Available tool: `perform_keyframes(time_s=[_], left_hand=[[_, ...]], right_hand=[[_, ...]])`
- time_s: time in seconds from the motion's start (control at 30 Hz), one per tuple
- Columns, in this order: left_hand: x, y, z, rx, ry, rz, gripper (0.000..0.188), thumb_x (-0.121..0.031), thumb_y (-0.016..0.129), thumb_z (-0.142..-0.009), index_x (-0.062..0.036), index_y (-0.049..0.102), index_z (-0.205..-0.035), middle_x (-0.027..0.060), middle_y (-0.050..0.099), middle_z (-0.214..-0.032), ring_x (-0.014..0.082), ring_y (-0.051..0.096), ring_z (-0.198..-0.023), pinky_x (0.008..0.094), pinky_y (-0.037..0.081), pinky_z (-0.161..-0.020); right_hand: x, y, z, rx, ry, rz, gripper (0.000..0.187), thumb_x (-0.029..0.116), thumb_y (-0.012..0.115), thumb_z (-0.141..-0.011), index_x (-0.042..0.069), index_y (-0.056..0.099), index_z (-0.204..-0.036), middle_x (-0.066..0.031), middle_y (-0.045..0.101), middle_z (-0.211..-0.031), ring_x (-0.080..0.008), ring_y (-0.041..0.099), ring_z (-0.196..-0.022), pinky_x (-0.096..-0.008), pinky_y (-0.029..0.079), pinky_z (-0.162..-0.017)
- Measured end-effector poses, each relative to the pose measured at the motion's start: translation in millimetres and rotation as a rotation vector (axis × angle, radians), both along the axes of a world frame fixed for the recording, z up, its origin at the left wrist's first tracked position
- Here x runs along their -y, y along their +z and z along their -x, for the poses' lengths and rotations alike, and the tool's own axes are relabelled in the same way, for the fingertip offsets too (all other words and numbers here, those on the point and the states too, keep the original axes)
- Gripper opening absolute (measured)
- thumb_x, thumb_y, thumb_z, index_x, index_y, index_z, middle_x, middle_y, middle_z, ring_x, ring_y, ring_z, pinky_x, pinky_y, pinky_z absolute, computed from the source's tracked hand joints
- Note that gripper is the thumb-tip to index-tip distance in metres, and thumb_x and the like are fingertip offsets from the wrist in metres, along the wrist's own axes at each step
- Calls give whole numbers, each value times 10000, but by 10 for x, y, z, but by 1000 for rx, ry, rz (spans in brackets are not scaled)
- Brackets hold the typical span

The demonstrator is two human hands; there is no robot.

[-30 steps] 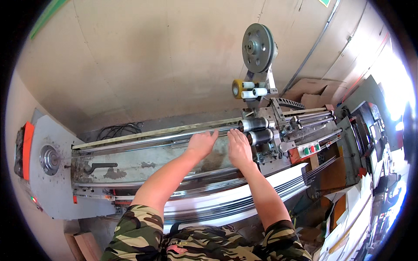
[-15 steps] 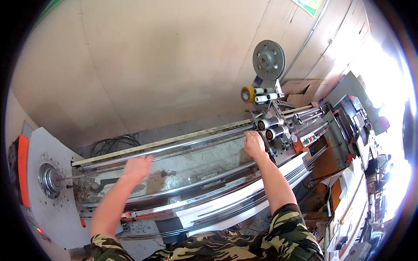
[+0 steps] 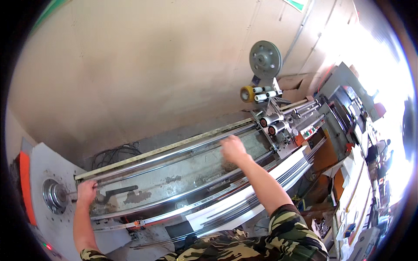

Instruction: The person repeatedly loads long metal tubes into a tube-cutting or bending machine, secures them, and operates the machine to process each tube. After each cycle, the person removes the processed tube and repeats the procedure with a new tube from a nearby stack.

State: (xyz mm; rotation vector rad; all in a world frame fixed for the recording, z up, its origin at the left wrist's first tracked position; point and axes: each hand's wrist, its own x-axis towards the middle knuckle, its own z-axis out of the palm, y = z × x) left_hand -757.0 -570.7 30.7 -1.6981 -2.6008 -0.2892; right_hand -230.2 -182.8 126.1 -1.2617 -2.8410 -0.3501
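A thin metal rod (image 3: pixel 156 166) runs along the long machine bed, between two thicker polished rails. My left hand (image 3: pixel 86 190) is closed on its left end, close to the round chuck (image 3: pixel 55 196) in the grey end housing. Farther right, my right hand (image 3: pixel 234 149) has its fingers curled round the same rod, short of the roller carriage (image 3: pixel 278 130). The fingertips of both hands are partly hidden. Beside my left hand, a dark hook-shaped wrench (image 3: pixel 119 190) lies on the worn bed.
A grey spoked wheel (image 3: pixel 265 59) and a yellow roll (image 3: pixel 247 93) stand above the carriage. Several loose thin rods (image 3: pixel 244 204) lie on a white sheet along the near side. Coiled black cable (image 3: pixel 115 155) rests behind the bed, by the wall (image 3: pixel 143 69).
My left hand has moved left along the rod to near the chuck. My right hand has shifted left, away from the carriage. The view has tilted slightly.
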Motion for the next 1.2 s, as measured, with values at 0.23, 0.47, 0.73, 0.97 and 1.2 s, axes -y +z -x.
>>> perform_keyframes(time_s=[0.23,0.47,0.73,0.97,1.2], left_hand=[[-354,36,-663,11,-68,-249,137,-107,661,-803,-75,661,-936,169,678,-858,379,648,-831,490,496,-716],[-52,137,-3256,475,-403,-284,194,-218,732,-830,-88,684,-966,121,661,-838,337,654,-786,420,524,-682],[-74,-527,-4164,521,-514,15,165,-262,711,-833,-153,731,-955,58,686,-846,273,675,-810,396,538,-695],[-800,116,-4759,426,-559,-68,189,-173,699,-841,-74,702,-1002,95,700,-928,319,663,-869,431,537,-754],[-1674,-165,-5681,137,-474,59,253,-118,576,-847,-95,625,-1094,96,623,-996,270,623,-983,403,534,-807]], right_hand=[[535,135,306,-118,136,30,149,128,591,-820,127,725,-886,-74,716,-906,-263,664,-963,-482,383,-1081],[1453,40,-1505,-229,4,202,123,205,651,-804,159,744,-869,-40,694,-799,-242,662,-894,-475,346,-1115],[1592,-786,-2599,-158,-194,425,200,285,775,-763,137,751,-894,-50,731,-906,-252,673,-951,-487,363,-1090],[1333,-818,-3087,-480,-132,405,177,190,778,-795,87,729,-931,-63,736,-981,-278,671,-991,-516,397,-1053],[510,-659,-3742,-630,-47,290,112,128,750,-807,68,721,-896,-79,734,-926,-293,670,-917,-498,436,-991]])
